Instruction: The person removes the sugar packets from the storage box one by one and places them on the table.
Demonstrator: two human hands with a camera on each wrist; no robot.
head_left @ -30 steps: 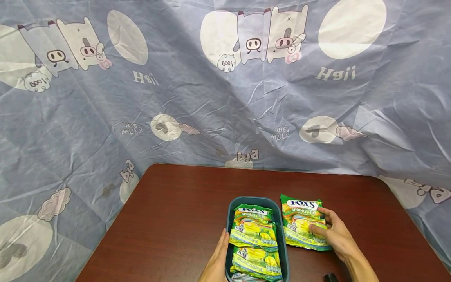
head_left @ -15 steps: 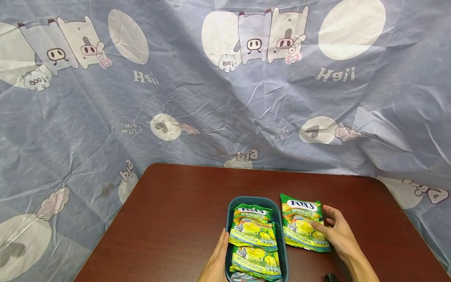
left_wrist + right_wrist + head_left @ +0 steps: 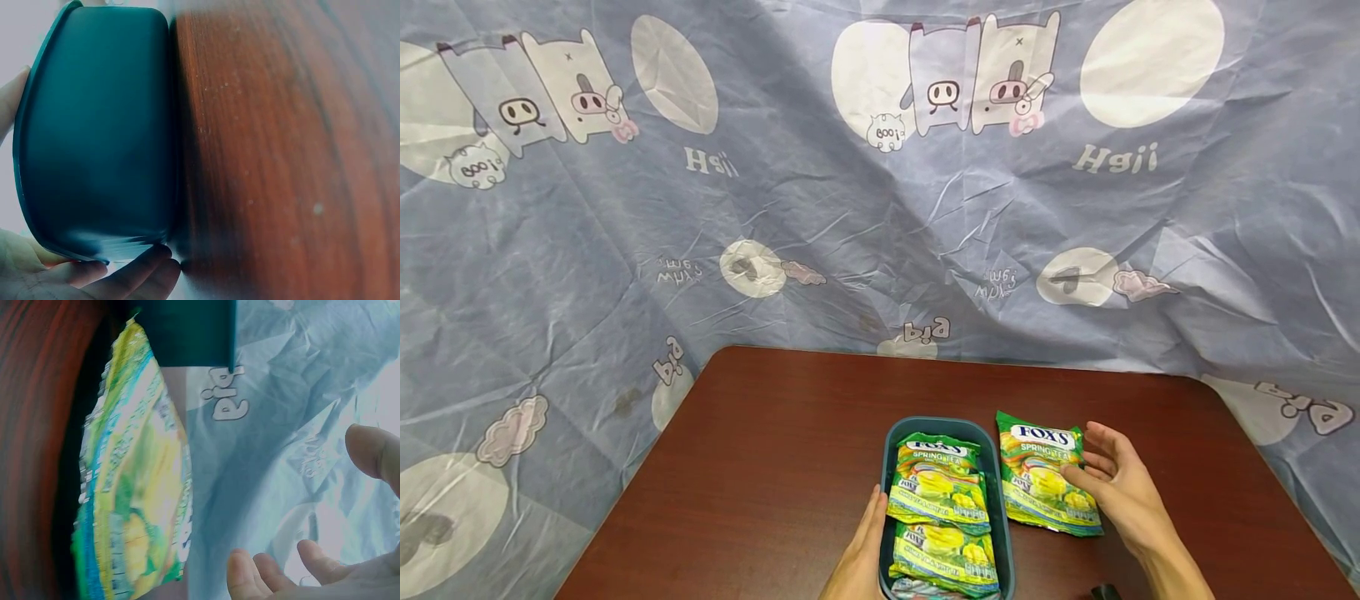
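A dark teal plastic bin (image 3: 1006, 546) stands on the table, with several green and yellow FOX'S Spring Tea candy bags (image 3: 936, 492) stacked inside it. My left hand (image 3: 859, 552) rests its straight fingers against the bin's left wall; in the left wrist view the thumb (image 3: 14, 94) is at the rim. To the right of the bin another FOX'S candy bag (image 3: 1048, 483) lies face up on the table. My right hand (image 3: 1120, 487) is beside that bag's right edge, fingers spread and holding nothing. In the right wrist view, a gap shows between its fingertips (image 3: 240, 569) and the bag.
The brown wooden table (image 3: 775, 450) runs back to a grey-blue cartoon-print sheet (image 3: 880, 208) that hangs behind and to the left. A small black object (image 3: 1105, 592) shows at the bottom edge, near my right forearm.
My right hand has come off the loose candy bag, moving slightly up and right as its fingers spread. The left hand and the bin have stayed put.
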